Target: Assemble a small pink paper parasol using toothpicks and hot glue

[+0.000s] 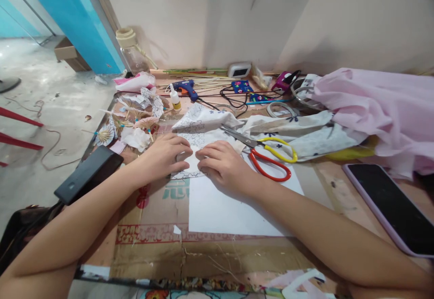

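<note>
A white cloth with dark line patterns [195, 120] lies across the middle of the table, partly over a white paper sheet [233, 213]. My left hand [167, 154] rests on the cloth's left part, fingers curved and a little apart. Facing it, my right hand [224, 161] lies on the cloth with bent fingers; a small white piece [194, 156] shows between the two hands. Whether the fingertips pinch anything is hidden. Scissors with one red and one yellow handle [249, 142] lie on the cloth just beyond my right hand.
Behind are a glue bottle [175, 99], a blue glue gun [186, 89], thin sticks [210, 83] and a clear bottle [132, 55]. Fabric flowers [105, 134] and a black power bank [88, 175] are left. Pink cloth [383, 114] and a phone [389, 208] are right.
</note>
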